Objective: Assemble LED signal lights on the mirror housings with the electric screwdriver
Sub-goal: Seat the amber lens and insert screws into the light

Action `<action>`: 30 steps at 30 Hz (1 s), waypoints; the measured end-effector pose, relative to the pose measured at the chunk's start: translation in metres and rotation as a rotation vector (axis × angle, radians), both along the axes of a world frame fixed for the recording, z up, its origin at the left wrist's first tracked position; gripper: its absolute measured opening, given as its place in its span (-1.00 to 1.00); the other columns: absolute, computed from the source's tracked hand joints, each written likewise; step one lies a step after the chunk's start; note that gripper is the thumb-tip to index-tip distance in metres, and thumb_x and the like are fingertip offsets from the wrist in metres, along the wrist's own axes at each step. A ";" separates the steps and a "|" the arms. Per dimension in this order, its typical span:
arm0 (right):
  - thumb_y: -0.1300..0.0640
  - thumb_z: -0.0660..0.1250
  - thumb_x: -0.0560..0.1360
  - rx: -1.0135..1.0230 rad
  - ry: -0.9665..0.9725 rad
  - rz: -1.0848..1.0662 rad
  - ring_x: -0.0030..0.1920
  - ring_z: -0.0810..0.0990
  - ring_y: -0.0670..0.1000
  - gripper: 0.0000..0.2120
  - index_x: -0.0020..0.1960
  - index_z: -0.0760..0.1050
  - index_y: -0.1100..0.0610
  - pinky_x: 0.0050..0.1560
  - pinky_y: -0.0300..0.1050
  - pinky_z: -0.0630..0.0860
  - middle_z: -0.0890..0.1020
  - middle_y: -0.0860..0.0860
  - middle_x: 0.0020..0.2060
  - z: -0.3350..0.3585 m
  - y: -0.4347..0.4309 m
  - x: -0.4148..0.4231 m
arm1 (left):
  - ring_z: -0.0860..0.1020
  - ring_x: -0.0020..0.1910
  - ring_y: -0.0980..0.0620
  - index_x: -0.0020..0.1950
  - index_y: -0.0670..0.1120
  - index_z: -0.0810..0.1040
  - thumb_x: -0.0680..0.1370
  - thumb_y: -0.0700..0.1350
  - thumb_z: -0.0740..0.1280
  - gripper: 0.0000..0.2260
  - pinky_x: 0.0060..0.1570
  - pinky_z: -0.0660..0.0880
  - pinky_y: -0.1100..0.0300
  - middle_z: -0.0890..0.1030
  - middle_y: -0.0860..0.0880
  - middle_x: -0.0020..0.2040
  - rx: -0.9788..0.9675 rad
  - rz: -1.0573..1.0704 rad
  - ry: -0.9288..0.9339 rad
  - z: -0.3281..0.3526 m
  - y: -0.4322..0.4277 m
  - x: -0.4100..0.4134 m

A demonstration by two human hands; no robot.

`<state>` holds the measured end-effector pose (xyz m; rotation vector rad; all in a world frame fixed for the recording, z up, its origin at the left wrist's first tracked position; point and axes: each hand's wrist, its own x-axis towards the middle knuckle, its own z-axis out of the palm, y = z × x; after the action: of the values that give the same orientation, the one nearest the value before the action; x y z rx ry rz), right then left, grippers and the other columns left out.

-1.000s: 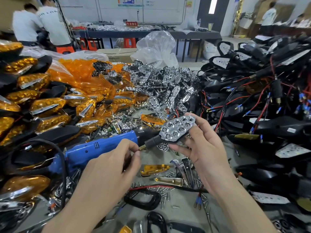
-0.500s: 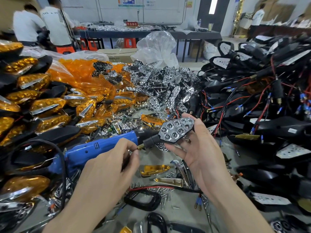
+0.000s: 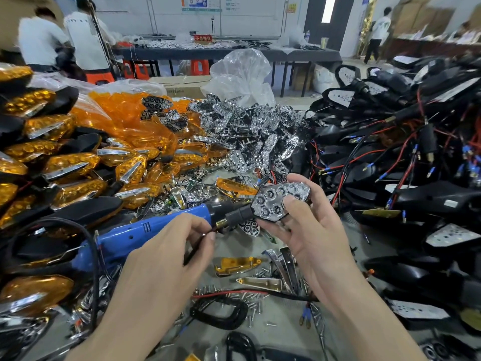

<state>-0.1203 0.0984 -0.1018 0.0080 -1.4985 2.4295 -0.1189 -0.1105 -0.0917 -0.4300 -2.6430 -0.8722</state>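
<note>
The LED signal light (image 3: 279, 201), just right of frame centre, is gripped by the right hand (image 3: 312, 241), fingers curled round its chrome face. Its thin lead (image 3: 193, 252) is pinched by the left hand (image 3: 161, 261) beside the electric screwdriver (image 3: 135, 235). If tugged hard, the lead could be torn loose.

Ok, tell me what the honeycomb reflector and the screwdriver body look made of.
The honeycomb reflector, held by the right hand, is probably chrome-plated plastic, given its mirror-bright moulded cells. The screwdriver body looks like matte blue moulded plastic with vent slots. The left hand pinches a thin dark wire.
</note>
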 end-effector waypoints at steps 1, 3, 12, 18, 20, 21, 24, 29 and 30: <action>0.13 0.38 0.49 0.003 0.002 0.006 -0.04 0.73 0.08 -0.76 0.07 0.67 -0.13 -0.02 0.03 0.68 0.73 0.07 -0.03 0.000 0.000 0.000 | 0.51 -0.20 0.32 -0.11 0.20 0.42 0.51 0.14 0.29 -0.93 -0.50 0.30 0.37 0.50 0.39 -0.09 -0.002 0.000 0.008 0.001 0.000 0.001; 0.14 0.36 0.49 0.001 0.005 0.023 -0.02 0.73 0.07 -0.75 0.07 0.67 -0.13 -0.03 0.01 0.67 0.74 0.07 -0.01 0.000 0.000 0.000 | 0.51 -0.25 0.31 -0.13 0.19 0.42 0.51 0.12 0.29 -0.92 -0.53 0.32 0.37 0.49 0.39 -0.13 0.000 -0.003 0.027 0.002 0.000 0.002; 0.17 0.32 0.47 -0.046 -0.010 0.074 -0.06 0.72 0.09 -0.75 0.08 0.66 -0.06 -0.06 -0.04 0.67 0.71 0.12 -0.07 0.002 -0.002 0.002 | 0.49 -0.29 0.36 -0.11 0.20 0.44 0.52 0.08 0.31 -0.94 -0.52 0.24 0.39 0.46 0.44 -0.19 0.015 -0.023 0.059 0.004 -0.001 0.003; 0.14 0.35 0.46 -0.069 -0.031 0.057 -0.05 0.68 0.11 -0.76 0.07 0.68 -0.04 -0.07 -0.03 0.67 0.70 0.13 -0.09 0.003 -0.003 0.003 | 0.49 -0.29 0.32 -0.11 0.20 0.43 0.53 0.10 0.29 -0.95 -0.51 0.25 0.38 0.47 0.42 -0.18 0.007 -0.035 0.067 0.003 -0.001 0.002; 0.14 0.36 0.46 -0.075 -0.038 0.049 -0.05 0.66 0.13 -0.75 0.09 0.68 -0.03 -0.07 -0.02 0.67 0.67 0.15 -0.10 0.003 -0.002 0.003 | 0.49 -0.29 0.30 -0.10 0.20 0.43 0.53 0.10 0.28 -0.95 -0.48 0.26 0.37 0.47 0.39 -0.19 0.015 -0.042 0.068 0.002 -0.002 0.002; 0.14 0.36 0.46 -0.076 -0.041 0.047 -0.05 0.65 0.14 -0.75 0.10 0.68 -0.03 -0.07 -0.02 0.67 0.66 0.16 -0.12 0.003 -0.002 0.003 | 0.49 -0.28 0.30 -0.09 0.20 0.43 0.53 0.10 0.28 -0.96 -0.47 0.27 0.35 0.47 0.38 -0.20 0.019 -0.046 0.069 0.002 -0.002 0.002; 0.14 0.35 0.47 -0.081 -0.039 0.051 -0.07 0.64 0.14 -0.75 0.11 0.67 -0.02 -0.08 -0.01 0.67 0.68 0.13 -0.13 0.004 -0.002 0.004 | 0.49 -0.26 0.30 -0.08 0.20 0.44 0.53 0.16 0.22 -0.92 -0.45 0.30 0.33 0.48 0.36 -0.19 0.043 -0.067 0.070 0.002 -0.002 0.003; 0.13 0.34 0.55 -0.091 -0.026 0.072 -0.02 0.64 0.13 -0.78 0.17 0.64 0.03 -0.12 0.02 0.68 0.65 0.15 -0.08 0.005 -0.003 0.006 | 0.49 -0.25 0.34 -0.07 0.22 0.44 0.53 0.15 0.23 -0.94 -0.45 0.33 0.37 0.49 0.36 -0.18 0.058 -0.081 0.072 -0.001 -0.002 0.001; 0.14 0.33 0.58 -0.090 -0.027 0.065 0.00 0.63 0.14 -0.79 0.18 0.63 0.04 -0.11 0.02 0.68 0.66 0.15 -0.08 0.004 -0.003 0.006 | 0.49 -0.27 0.34 -0.07 0.22 0.44 0.53 0.12 0.27 -0.97 -0.42 0.37 0.38 0.49 0.35 -0.18 0.066 -0.086 0.068 -0.003 -0.002 0.000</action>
<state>-0.1147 0.0956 -0.0979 0.0055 -1.4189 2.5560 -0.1186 -0.1123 -0.0942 -0.5495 -2.5417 -0.9510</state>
